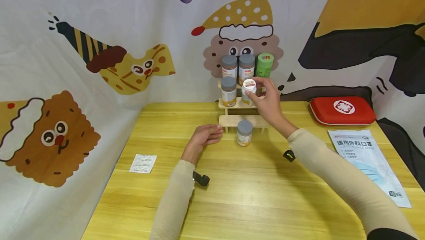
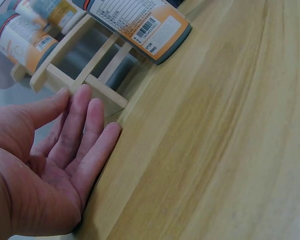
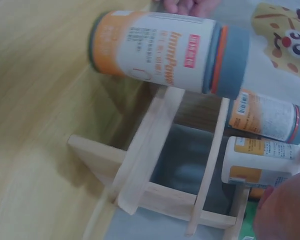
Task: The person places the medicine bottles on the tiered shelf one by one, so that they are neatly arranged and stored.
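My right hand (image 1: 269, 101) pinches a white pill bottle (image 1: 249, 84) between thumb and fingers at the middle step of a small wooden rack (image 1: 227, 120). Beside it on that step stands a grey-capped bottle (image 1: 229, 93). Two more grey-capped bottles (image 1: 246, 68) and a green bottle (image 1: 265, 65) occupy the top step. In front of the lowest step, a grey-capped bottle (image 1: 244, 133) stands upright on the table. My left hand (image 1: 207, 135) has its fingers loosely extended by the rack's left end; whether the fingertips touch the wood I cannot tell.
On the table's right lie a red first-aid case (image 1: 343, 110) and a surgical mask packet (image 1: 372, 166). A small white blister-like packet (image 1: 143, 163) lies at the left. A cartoon-printed cloth (image 1: 186, 66) hangs behind the wooden table (image 1: 245, 195).
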The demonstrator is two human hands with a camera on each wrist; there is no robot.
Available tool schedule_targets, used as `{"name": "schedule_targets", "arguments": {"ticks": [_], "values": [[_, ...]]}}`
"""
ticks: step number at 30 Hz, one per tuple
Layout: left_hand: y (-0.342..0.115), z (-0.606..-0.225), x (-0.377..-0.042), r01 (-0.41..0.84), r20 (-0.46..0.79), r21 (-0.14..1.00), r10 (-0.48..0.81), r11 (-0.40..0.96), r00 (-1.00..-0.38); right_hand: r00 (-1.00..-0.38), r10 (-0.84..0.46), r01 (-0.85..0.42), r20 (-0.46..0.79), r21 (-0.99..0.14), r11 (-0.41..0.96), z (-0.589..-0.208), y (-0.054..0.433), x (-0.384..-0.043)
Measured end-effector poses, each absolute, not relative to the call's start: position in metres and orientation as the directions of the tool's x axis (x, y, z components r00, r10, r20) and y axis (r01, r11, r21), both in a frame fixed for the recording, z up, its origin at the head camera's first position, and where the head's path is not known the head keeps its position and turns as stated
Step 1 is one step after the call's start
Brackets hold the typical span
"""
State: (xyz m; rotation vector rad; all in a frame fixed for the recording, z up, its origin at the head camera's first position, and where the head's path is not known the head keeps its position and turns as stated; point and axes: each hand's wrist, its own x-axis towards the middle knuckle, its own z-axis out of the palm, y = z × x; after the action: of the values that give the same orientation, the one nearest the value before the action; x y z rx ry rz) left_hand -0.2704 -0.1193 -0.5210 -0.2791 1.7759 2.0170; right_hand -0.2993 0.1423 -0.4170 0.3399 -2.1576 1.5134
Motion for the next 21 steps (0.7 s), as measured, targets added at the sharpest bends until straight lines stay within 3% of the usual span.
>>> {"name": "schedule_targets", "arguments": {"ticks": [10,21], "values": [[-0.119,-0.523,-0.271,-0.44,-0.42,0.895,0.185,-0.081,-0.889,-0.892,0.103,-0.398,0.44,-0.873,0.283,-0.411,0.139,-0.307],[-0.118,-0.522,-0.271,-0.446,-0.425,0.891,0.185,-0.085,-0.886,-0.895,0.095,-0.393,0.436,-0.872,0.292,-0.419,0.136,-0.314]]}}
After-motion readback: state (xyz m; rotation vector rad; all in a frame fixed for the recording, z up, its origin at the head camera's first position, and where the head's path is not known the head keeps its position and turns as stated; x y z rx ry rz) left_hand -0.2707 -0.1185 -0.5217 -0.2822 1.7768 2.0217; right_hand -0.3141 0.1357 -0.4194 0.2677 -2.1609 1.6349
